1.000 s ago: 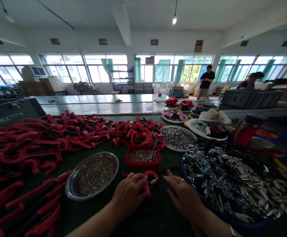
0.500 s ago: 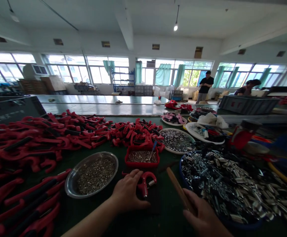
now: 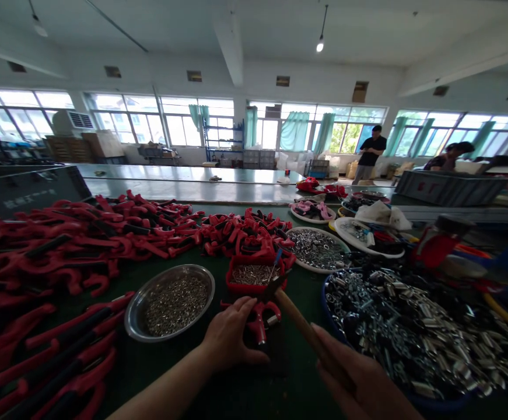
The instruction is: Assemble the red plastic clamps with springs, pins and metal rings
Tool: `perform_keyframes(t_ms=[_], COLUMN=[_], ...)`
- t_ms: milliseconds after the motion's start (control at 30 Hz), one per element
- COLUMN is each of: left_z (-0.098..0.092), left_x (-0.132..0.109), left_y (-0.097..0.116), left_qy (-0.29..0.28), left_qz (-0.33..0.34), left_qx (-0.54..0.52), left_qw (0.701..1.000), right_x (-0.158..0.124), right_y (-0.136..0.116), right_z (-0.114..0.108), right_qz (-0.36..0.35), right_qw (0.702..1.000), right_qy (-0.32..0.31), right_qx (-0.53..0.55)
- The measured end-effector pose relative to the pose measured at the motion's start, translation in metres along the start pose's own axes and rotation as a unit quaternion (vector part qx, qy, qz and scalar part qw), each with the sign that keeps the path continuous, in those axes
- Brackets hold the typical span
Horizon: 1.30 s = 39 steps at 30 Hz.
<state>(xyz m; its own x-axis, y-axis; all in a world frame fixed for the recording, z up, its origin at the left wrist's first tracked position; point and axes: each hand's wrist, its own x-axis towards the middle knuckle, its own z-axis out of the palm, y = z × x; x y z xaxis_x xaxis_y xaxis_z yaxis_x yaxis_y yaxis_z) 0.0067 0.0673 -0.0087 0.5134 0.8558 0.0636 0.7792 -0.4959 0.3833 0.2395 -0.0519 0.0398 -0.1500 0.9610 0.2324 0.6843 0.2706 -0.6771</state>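
My right hand (image 3: pixel 345 367) is wrapped round the wooden handle of a hammer (image 3: pixel 308 326). The dark hammer head (image 3: pixel 273 287) is over the upper part of a red hook-shaped tool part (image 3: pixel 259 326), just beyond my left fingertips; contact cannot be made out. A small coil spring sits in the hook of that part, which lies on a dark block on the bench. My left hand (image 3: pixel 231 332) holds the part down from the left, its fingers on the far end and its thumb near the close end. The fingers hide some of the part.
A red tray (image 3: pixel 228 280) of small pins stands just beyond, with a steel bowl (image 3: pixel 130 326) of small metal pieces at left. Red tool parts (image 3: pixel 79 233) are heaped farther left. A blue-rimmed basin (image 3: pixel 326 303) of springs and hardware is at right. Two people are in the background.
The hammer head has come up and left, from beside the basin to above the red part. My left hand stays on the part. The whole view has shifted slightly.
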Motion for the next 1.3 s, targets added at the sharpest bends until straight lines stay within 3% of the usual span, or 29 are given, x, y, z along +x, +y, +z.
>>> perform_keyframes(t_ms=[133, 267, 400, 500, 600, 700, 800, 833, 900, 1000, 1167, 1300], left_z=[0.006, 0.006, -0.008, -0.028, -0.053, -0.069, -0.067, -0.062, -0.049, -0.031, -0.018, -0.016], left_x=[-0.013, -0.014, -0.008, -0.006, -0.004, 0.005, 0.018, 0.023, 0.030, 0.034, 0.020, 0.009], left_y=[0.010, 0.014, 0.016, 0.025, 0.034, 0.033, 0.019, 0.013, 0.002, -0.010, -0.011, -0.008], left_qy=[0.023, 0.015, 0.005, -0.008, -0.023, -0.093, -0.205, -0.217, -0.191, -0.092, 0.020, 0.022], left_qz=[0.002, 0.017, 0.037, 0.054, 0.050, 0.002, -0.122, -0.158, -0.188, -0.173, -0.147, -0.088], left_qx=[0.048, 0.069, 0.062, 0.045, 0.001, -0.126, -0.279, -0.294, -0.260, -0.156, -0.083, -0.081], left_qw=[0.999, 0.997, 0.997, 0.998, 0.998, 0.988, 0.930, 0.917, 0.928, 0.968, 0.985, 0.993], right_x=[-0.017, -0.032, -0.024, 0.004, 0.044, 0.077, 0.098, 0.102, 0.108, 0.108, 0.110, 0.149], right_y=[0.027, 0.062, 0.063, 0.039, 0.015, 0.010, 0.021, 0.026, 0.034, 0.040, 0.039, 0.046], right_z=[0.008, 0.018, 0.016, 0.017, 0.020, 0.021, 0.026, 0.030, 0.039, 0.052, 0.052, 0.038], right_qz=[0.120, 0.185, 0.137, 0.079, -0.056, -0.105, -0.102, -0.093, -0.078, -0.063, -0.014, 0.067], right_qw=[0.989, 0.980, 0.972, 0.953, 0.980, 0.991, 0.990, 0.990, 0.992, 0.994, 0.995, 0.985], right_qy=[0.081, 0.071, -0.013, 0.023, -0.017, -0.059, -0.096, -0.103, -0.101, -0.079, -0.030, 0.059], right_qx=[0.033, 0.005, -0.190, -0.292, -0.189, -0.058, 0.000, 0.003, -0.008, -0.034, -0.098, -0.148])
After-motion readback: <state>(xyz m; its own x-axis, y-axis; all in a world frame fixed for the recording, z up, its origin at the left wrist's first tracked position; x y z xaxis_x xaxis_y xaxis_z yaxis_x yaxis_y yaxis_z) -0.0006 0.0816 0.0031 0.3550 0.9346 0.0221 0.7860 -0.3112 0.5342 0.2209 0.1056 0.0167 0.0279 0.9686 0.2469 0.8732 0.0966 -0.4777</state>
